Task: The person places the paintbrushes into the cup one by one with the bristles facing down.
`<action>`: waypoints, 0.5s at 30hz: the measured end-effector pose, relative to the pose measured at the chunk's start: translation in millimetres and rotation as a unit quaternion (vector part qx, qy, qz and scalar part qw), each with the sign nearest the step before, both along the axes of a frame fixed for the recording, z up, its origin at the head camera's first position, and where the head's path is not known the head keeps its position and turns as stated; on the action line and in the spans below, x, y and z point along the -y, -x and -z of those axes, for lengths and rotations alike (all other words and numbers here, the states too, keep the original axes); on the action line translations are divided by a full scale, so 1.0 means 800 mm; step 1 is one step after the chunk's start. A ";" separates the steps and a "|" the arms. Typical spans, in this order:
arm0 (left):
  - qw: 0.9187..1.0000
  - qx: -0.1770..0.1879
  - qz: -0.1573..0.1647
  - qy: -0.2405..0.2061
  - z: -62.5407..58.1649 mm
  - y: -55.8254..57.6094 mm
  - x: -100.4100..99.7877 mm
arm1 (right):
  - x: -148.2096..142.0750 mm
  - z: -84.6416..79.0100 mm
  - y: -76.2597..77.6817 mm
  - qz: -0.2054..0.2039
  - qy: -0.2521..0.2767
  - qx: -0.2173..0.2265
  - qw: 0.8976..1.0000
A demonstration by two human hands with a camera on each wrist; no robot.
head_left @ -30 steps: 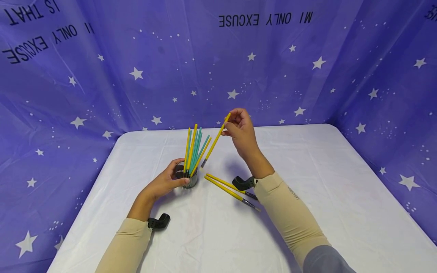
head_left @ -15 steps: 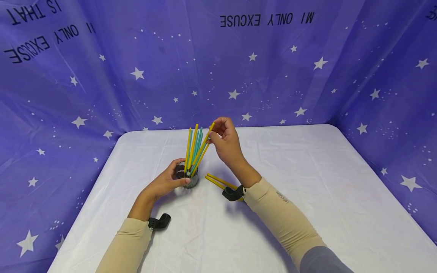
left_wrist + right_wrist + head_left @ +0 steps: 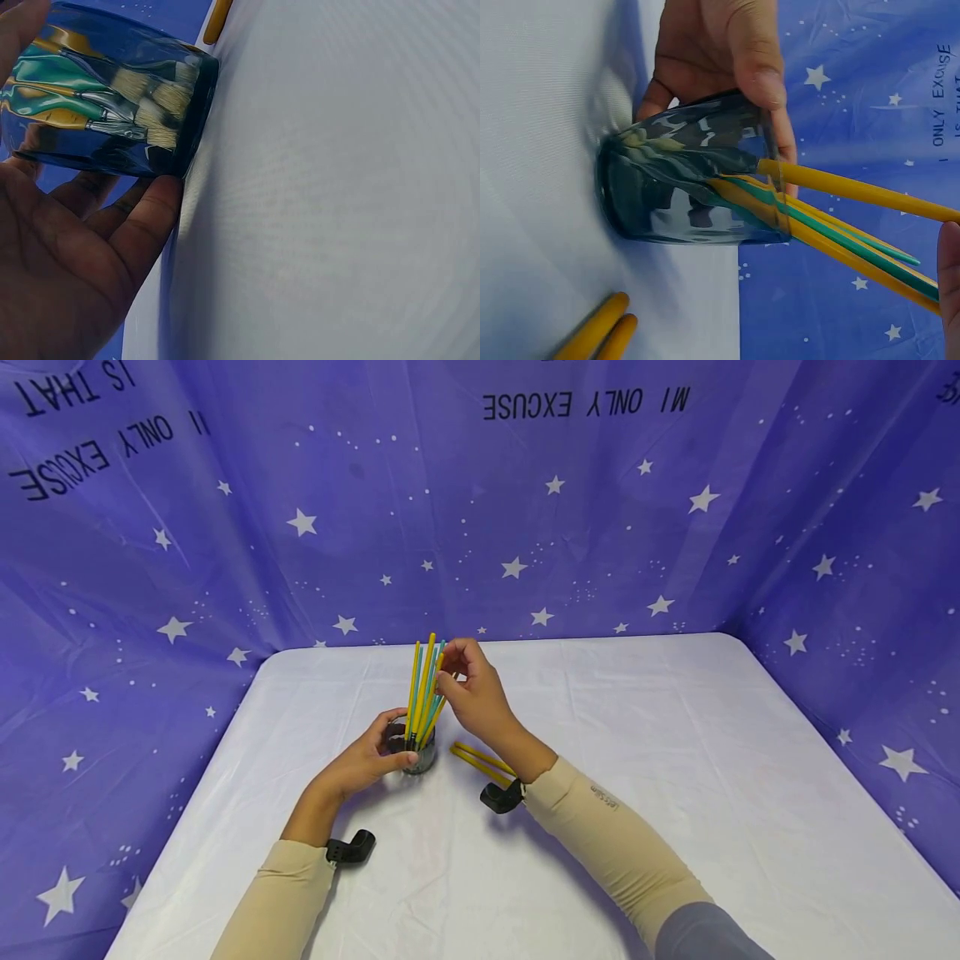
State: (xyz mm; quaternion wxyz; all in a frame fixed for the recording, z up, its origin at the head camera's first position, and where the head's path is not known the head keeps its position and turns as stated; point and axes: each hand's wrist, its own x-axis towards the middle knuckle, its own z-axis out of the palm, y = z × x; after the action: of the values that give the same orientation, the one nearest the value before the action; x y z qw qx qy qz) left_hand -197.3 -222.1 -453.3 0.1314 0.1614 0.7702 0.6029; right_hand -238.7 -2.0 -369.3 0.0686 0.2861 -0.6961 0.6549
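Observation:
A dark, see-through glass (image 3: 424, 762) stands on the table, bristles down inside it for several yellow and teal paintbrushes (image 3: 112, 86). My left hand (image 3: 358, 767) holds the glass from its left side, thumb across the front. At the upper end of a yellow paintbrush (image 3: 855, 193), my right hand (image 3: 474, 693) pinches the handle. That brush leans into the glass, its lower part within the wall. In the right wrist view only the thumb (image 3: 949, 274) of this hand shows. The right fingers partly hide the brush handles behind them in the head view.
Two more yellow paintbrushes (image 3: 483, 766) lie on the white tablecloth (image 3: 675, 760) to the right of the glass, partly hidden under the right wrist's black camera mount (image 3: 501, 797). A purple star-printed curtain (image 3: 450, 485) surrounds the table's back and sides.
My right hand has moved left and down, carrying the yellow paintbrush from beside the glass into it among the others. The left hand and glass have stayed in place.

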 end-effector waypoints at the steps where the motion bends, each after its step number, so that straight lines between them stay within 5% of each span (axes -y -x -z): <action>1: 1.000 0.000 0.000 -0.001 0.000 0.000 0.000 | 0.001 0.003 0.001 0.000 -0.004 -0.006 1.000; 15: 1.000 0.004 0.002 -0.007 -0.003 -0.002 0.000 | 0.001 0.012 0.005 0.075 -0.091 -0.049 0.992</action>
State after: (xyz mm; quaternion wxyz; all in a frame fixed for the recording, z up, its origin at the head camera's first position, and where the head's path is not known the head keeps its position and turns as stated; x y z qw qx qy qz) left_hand -196.0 -221.7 -450.7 0.1350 0.1616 0.7652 0.6084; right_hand -242.6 -2.7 -379.3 0.1250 0.2699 -0.7680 0.5672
